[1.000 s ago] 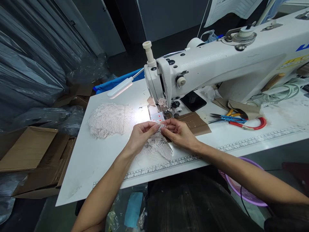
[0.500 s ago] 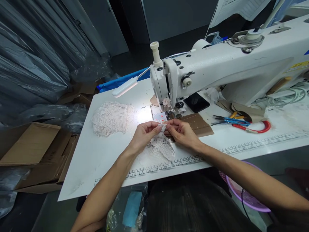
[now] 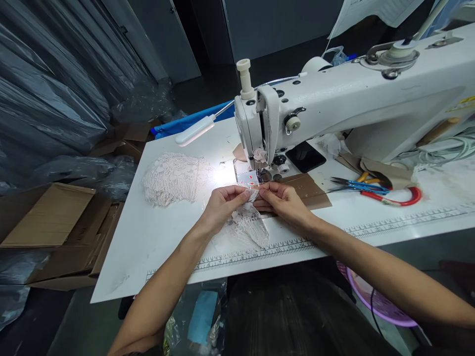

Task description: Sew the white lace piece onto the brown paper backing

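My left hand (image 3: 222, 205) and my right hand (image 3: 284, 200) both pinch the top edge of a small white lace piece (image 3: 248, 225). The piece hangs down between my hands onto the white table (image 3: 148, 237). My fingertips meet just in front of the presser foot of the white sewing machine (image 3: 334, 113). The machine's lamp lights the needle plate (image 3: 245, 178) right behind my fingers.
A pile of white lace (image 3: 174, 178) lies left of the machine. Scissors (image 3: 356, 187) with blue and red handles and a brown card (image 3: 308, 190) lie to the right. A dark phone (image 3: 306, 156) sits under the machine arm. Cardboard boxes (image 3: 55, 222) stand at left, a purple basin (image 3: 378, 301) lower right.
My hands keep the same pinch on the lace piece by the presser foot. Only the camera view has shifted slightly.
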{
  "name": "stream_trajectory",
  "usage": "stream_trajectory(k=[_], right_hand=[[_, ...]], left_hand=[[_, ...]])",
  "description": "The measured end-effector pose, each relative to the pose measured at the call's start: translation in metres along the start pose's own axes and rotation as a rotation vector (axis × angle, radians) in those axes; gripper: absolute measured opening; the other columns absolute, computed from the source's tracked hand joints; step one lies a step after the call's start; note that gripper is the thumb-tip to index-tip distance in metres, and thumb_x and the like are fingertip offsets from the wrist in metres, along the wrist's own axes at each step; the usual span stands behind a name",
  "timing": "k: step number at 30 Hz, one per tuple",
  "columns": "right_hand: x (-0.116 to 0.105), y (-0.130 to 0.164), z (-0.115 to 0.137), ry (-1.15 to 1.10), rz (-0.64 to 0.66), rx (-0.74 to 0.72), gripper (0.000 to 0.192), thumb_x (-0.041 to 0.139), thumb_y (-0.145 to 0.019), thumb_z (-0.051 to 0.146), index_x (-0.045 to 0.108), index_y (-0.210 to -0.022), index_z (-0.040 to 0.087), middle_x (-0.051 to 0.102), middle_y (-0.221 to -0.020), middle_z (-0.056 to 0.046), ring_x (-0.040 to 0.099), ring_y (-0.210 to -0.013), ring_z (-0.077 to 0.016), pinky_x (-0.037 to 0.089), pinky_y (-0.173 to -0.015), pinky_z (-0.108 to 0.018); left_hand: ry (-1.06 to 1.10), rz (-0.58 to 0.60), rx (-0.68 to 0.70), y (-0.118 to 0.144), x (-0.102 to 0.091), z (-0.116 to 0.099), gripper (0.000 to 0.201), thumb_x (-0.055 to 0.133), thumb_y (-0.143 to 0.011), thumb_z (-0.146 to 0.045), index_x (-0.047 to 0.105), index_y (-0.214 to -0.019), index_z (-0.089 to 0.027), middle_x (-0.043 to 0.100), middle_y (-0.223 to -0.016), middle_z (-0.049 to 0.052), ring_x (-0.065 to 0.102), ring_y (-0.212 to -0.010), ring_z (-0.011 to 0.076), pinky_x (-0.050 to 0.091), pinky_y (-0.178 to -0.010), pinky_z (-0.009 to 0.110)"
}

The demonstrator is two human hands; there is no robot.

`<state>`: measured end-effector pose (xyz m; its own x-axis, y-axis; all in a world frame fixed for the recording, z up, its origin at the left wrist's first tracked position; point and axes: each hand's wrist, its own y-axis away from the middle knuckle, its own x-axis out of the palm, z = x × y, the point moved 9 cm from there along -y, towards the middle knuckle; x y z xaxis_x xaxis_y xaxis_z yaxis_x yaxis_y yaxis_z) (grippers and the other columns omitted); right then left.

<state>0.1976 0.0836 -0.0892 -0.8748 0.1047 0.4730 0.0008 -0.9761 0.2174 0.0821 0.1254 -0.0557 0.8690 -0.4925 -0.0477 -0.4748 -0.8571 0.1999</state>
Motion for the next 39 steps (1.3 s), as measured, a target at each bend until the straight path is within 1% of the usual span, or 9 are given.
stream_trajectory(k=[6, 10, 15, 21, 25, 29, 32, 36, 39], right_hand=[[0.001, 0.004, 0.004, -0.064, -0.013, 0.044, 0.007, 0.056, -0.086, 0.021, 0.060, -0.087, 0.015, 0.069, -0.069, -0.004, 0.070, -0.068, -0.0144, 0.061, -0.076, -0.033], [0.003, 0.006, 0.004, -0.053, 0.009, 0.053, 0.006, 0.061, -0.082, 0.019, 0.061, -0.087, 0.015, 0.070, -0.073, -0.004, 0.071, -0.071, -0.0143, 0.060, -0.080, -0.034], [0.001, 0.002, 0.004, 0.006, -0.003, -0.010, 0.023, 0.077, -0.073, 0.029, 0.063, -0.086, 0.018, 0.068, -0.071, -0.001, 0.069, -0.069, -0.0141, 0.061, -0.078, -0.035], [0.001, 0.001, 0.007, 0.088, 0.021, -0.100, 0.025, 0.075, -0.075, 0.040, 0.064, -0.082, 0.019, 0.065, -0.073, -0.001, 0.067, -0.072, -0.0132, 0.060, -0.075, -0.032], [0.000, 0.000, 0.007, 0.091, 0.021, -0.121, 0.029, 0.076, -0.073, 0.044, 0.064, -0.080, 0.018, 0.065, -0.072, 0.000, 0.066, -0.071, -0.0128, 0.060, -0.073, -0.031], [-0.003, -0.001, 0.003, 0.078, -0.004, -0.094, 0.036, 0.079, -0.067, 0.049, 0.063, -0.078, 0.018, 0.066, -0.069, 0.000, 0.067, -0.068, -0.0138, 0.060, -0.071, -0.033], [-0.003, -0.002, 0.002, 0.055, -0.010, -0.089, 0.041, 0.080, -0.064, 0.052, 0.063, -0.077, 0.018, 0.067, -0.069, -0.001, 0.067, -0.067, -0.0136, 0.061, -0.070, -0.032], [-0.003, -0.002, 0.002, 0.045, -0.022, -0.095, 0.043, 0.081, -0.063, 0.054, 0.062, -0.077, 0.018, 0.066, -0.065, 0.000, 0.067, -0.064, -0.0134, 0.061, -0.070, -0.033], [-0.008, -0.001, 0.003, 0.055, -0.054, -0.093, 0.043, 0.081, -0.062, 0.054, 0.063, -0.076, 0.018, 0.067, -0.065, -0.001, 0.068, -0.064, -0.0144, 0.061, -0.072, -0.034]], left_hand=[[-0.003, -0.020, -0.017, -0.002, -0.003, 0.001, 0.023, 0.078, -0.071, -0.035, 0.072, -0.078, -0.014, 0.067, -0.071, 0.004, 0.057, -0.060, 0.0107, 0.045, -0.058, 0.024], [-0.016, -0.012, -0.030, -0.002, -0.003, 0.002, 0.024, 0.079, -0.071, -0.037, 0.073, -0.079, -0.014, 0.067, -0.069, 0.003, 0.056, -0.058, 0.0099, 0.044, -0.056, 0.024], [-0.025, 0.013, 0.000, -0.001, -0.001, -0.001, 0.025, 0.078, -0.073, -0.037, 0.072, -0.082, -0.014, 0.067, -0.072, 0.003, 0.058, -0.060, 0.0100, 0.046, -0.058, 0.023], [-0.124, 0.087, 0.074, 0.000, 0.001, -0.011, 0.025, 0.075, -0.076, -0.035, 0.070, -0.088, -0.014, 0.070, -0.082, 0.006, 0.062, -0.072, 0.0134, 0.050, -0.064, 0.024], [-0.155, 0.050, 0.102, 0.001, -0.002, -0.015, 0.022, 0.077, -0.074, -0.030, 0.069, -0.088, -0.015, 0.069, -0.078, 0.004, 0.062, -0.068, 0.0117, 0.051, -0.062, 0.023], [-0.133, -0.003, 0.102, 0.001, -0.006, -0.015, 0.038, 0.078, -0.073, -0.026, 0.063, -0.106, -0.015, 0.069, -0.076, 0.003, 0.063, -0.066, 0.0120, 0.052, -0.062, 0.024], [-0.120, -0.025, 0.117, 0.000, -0.008, -0.014, 0.043, 0.079, -0.071, -0.026, 0.060, -0.109, -0.014, 0.068, -0.076, 0.002, 0.064, -0.068, 0.0122, 0.053, -0.065, 0.025], [-0.233, -0.034, 0.207, 0.001, -0.008, -0.019, 0.047, 0.076, -0.075, -0.032, 0.058, -0.114, -0.015, 0.069, -0.093, 0.008, 0.066, -0.083, 0.0169, 0.054, -0.076, 0.032], [-0.526, -0.063, 0.322, 0.010, -0.007, -0.026, 0.056, 0.077, -0.073, -0.040, 0.056, -0.121, -0.019, 0.061, -0.116, 0.011, 0.062, -0.103, 0.0235, 0.054, -0.082, 0.037]])
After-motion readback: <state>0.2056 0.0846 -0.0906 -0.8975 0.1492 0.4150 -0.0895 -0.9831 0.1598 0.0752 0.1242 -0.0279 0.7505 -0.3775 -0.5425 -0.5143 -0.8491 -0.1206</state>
